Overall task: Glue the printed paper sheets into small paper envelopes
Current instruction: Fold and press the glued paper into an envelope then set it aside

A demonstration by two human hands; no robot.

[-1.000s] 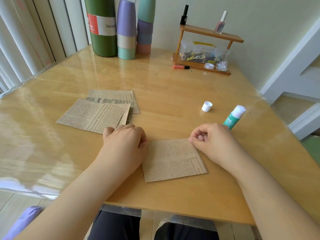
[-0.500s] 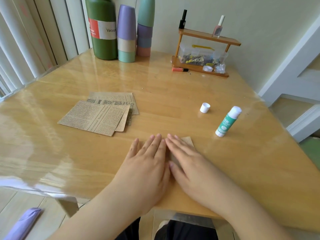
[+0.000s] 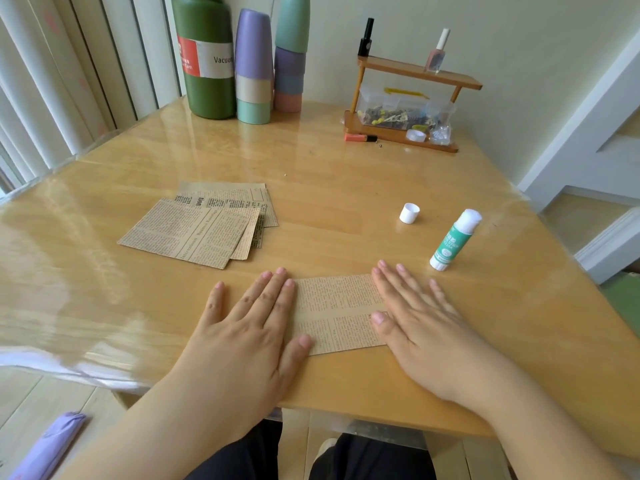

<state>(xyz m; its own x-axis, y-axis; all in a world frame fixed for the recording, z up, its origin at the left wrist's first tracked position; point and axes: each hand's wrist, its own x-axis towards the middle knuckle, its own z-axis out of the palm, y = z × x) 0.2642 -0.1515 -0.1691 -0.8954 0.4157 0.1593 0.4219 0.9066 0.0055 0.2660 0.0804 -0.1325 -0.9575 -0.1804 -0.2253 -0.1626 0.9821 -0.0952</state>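
Both hands lie flat, palms down, on a folded paper sheet near the front edge of the counter. The left hand covers the sheet's left end, fingers straight and close together, thumb resting on its lower edge; the right hand covers the right end, fingers spread and straight, thumb tip on the paper. Neither grip is closed: both are wide and pressing, holding nothing. The sheet is matte tan kraft paper, rectangular, printed with columns of small black newspaper-style text, and a horizontal line crosses its exposed middle. To the far left, well apart, a stack of printed sheets of the same stock lies fanned, corners offset, with the top one turned at an angle. The counter is light wood under a glossy transparent cover that reflects window light. Right of the hands, a glue stick stands tilted, a green-labelled cylinder with a white base and an exposed white tip; its small white cap lies separately, near it to the left. At the far edge stand a green flask with a red and grey label, two stacks of pastel cups, and a small wooden rack carrying two bottles above and clear plastic containers below.
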